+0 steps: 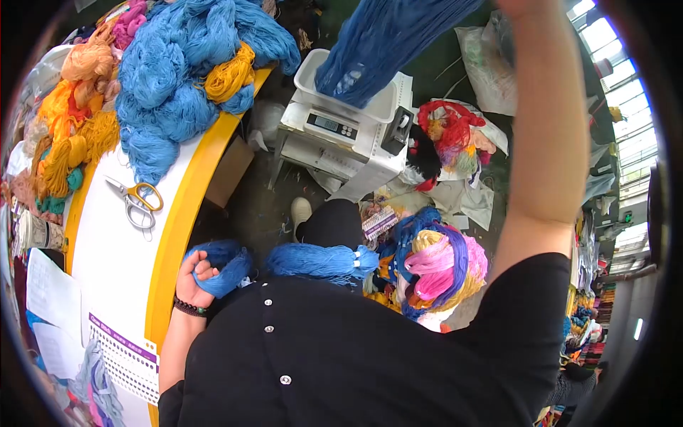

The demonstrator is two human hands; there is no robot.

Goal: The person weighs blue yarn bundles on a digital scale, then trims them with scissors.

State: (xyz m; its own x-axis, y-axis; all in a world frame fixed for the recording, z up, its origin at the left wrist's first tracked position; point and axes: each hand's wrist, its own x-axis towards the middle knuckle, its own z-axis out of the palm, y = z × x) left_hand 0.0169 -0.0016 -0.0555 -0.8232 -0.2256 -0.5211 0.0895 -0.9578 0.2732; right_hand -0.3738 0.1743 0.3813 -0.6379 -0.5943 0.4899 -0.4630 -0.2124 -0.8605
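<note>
At the lower left, my left hand (193,282) has its fingers curled round a loop of blue yarn (231,270). My right arm is stretched up to the top edge, where only part of my right hand (523,6) shows and its fingers are cut off. A long hank of darker blue yarn (391,46) slants from that hand down into a white plastic tub (306,75). The tub stands on a digital scale (332,126). Across my lap lies another blue hank (313,261), bound with white ties near its right end.
On the white, yellow-edged table (128,242) are scissors (139,203), a pile of light blue yarn (171,78), orange yarn (67,128) and a punched card (124,356). Pink and purple yarn (441,267) sits at my right, with red yarn (448,124) beyond.
</note>
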